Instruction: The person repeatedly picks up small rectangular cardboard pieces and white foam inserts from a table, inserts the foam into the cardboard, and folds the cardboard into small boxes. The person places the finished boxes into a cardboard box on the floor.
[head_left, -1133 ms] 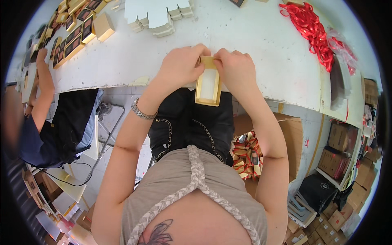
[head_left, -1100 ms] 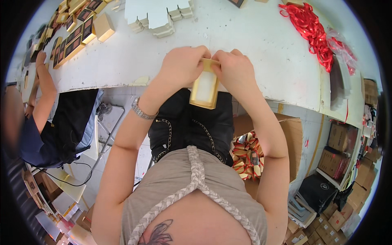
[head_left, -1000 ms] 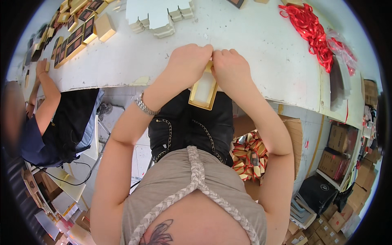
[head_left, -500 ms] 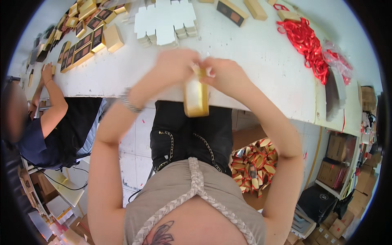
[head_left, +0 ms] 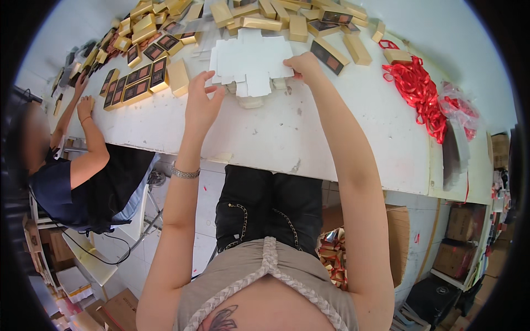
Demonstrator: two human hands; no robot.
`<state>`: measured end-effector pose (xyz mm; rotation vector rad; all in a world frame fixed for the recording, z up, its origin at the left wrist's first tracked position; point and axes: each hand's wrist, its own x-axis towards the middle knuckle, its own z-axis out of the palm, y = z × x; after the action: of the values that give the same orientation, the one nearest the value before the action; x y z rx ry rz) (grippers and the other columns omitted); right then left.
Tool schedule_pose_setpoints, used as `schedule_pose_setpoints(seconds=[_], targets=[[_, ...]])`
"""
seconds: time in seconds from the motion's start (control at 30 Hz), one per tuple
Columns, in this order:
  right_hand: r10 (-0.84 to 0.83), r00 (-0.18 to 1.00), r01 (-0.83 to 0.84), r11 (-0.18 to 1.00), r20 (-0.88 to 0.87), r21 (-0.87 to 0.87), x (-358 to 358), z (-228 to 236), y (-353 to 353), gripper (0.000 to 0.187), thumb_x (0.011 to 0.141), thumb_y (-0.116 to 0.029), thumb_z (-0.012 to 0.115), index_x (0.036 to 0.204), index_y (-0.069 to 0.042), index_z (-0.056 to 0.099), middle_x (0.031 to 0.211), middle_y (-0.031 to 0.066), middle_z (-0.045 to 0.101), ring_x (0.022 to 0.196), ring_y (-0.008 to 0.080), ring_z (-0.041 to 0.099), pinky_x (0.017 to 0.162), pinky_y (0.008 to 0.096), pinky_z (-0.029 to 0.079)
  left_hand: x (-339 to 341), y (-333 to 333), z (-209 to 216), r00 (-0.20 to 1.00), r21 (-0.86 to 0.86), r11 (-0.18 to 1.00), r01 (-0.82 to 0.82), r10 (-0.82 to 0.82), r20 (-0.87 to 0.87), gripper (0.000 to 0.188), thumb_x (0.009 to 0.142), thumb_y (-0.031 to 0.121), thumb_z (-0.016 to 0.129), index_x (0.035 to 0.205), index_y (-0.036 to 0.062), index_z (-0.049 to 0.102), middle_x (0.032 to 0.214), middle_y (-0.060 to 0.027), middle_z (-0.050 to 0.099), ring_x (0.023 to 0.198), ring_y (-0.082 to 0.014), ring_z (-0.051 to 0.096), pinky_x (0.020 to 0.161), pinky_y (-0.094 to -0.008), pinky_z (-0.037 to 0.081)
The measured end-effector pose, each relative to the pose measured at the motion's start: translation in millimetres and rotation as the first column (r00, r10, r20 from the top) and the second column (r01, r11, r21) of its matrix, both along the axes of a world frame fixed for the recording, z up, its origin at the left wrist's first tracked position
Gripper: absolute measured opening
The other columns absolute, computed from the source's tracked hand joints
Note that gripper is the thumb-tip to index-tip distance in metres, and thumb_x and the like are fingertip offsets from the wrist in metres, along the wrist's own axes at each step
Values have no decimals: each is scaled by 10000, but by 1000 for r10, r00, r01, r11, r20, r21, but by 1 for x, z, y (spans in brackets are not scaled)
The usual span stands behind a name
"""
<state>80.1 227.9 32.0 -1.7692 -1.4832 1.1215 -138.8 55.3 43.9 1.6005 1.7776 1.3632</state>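
Observation:
A stack of white die-cut cardboard blanks (head_left: 251, 101) lies on the table in front of me. The top blank (head_left: 254, 60) looks shifted on the pile. Thumb and fingers of my right hand (head_left: 307, 69) are closed at the right edge of that top blank. My left hand (head_left: 203, 102) hovers at the left side of the stack, fingers spread, nothing in it. Close to its left stands a plain gold box (head_left: 178, 77), beside a group of gold boxes with dark windowed faces (head_left: 137, 83).
Gold boxes (head_left: 265, 23) are heaped along the far side of the white table (head_left: 265, 143). Red ribbon (head_left: 417, 94) lies piled at the right. Below the table, a carton (head_left: 398, 237) holds gold and red pieces. A co-worker (head_left: 72, 176) works at the left.
The gold box that both hands held over the near table edge is out of them and no longer seen there. Both hands have moved forward to the white blanks, and the right has gripped one.

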Motion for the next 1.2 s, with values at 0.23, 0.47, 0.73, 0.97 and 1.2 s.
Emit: schedule_pose_setpoints(seconds=[0.23,0.47,0.73,0.97,1.2], targets=[[177,877,-86,972,-446,218,43,42,-86,247,856,-180,555,883,47,650,796,76,657,662,165,618,583,297,489,16,0,-11,864,2,993,-120,104,493,437,851,142,573,1234,-36,465,1233,-147,501,1003,-222,582,853,-338,478],[301,938,-198,872,-170,447,71,24,-215,520,892,-56,448,1376,8,270,1075,187,606,858,291,627,752,360,483,86,-35,-2,961,-28,992,121,-110,254,533,804,30,438,1332,-13,376,1201,-147,554,1006,-261,590,865,-340,465],[80,485,106,983,-871,149,52,14,-244,574,1000,-334,332,1441,11,207,1453,139,324,1329,239,330,1089,355,255,112,-49,-11,933,-48,982,180,-155,325,417,940,200,466,1317,23,450,1285,-161,475,1081,-232,522,853,-333,440],[112,345,-84,993,-932,88,66,15,-247,580,969,-269,468,1426,20,258,1394,128,403,1273,208,393,1058,328,305,122,-63,-3,940,-74,990,119,-89,330,264,908,207,583,1067,-4,593,882,-78,610,738,-127,560,657,-261,463],[-28,969,88,968,-245,236,55,16,-258,385,929,-246,562,1189,30,494,818,88,647,687,150,608,626,271,487,138,-105,25,975,-44,975,216,-213,59,258,900,154,568,1073,-30,518,782,-114,603,671,-210,596,610,-300,469]])
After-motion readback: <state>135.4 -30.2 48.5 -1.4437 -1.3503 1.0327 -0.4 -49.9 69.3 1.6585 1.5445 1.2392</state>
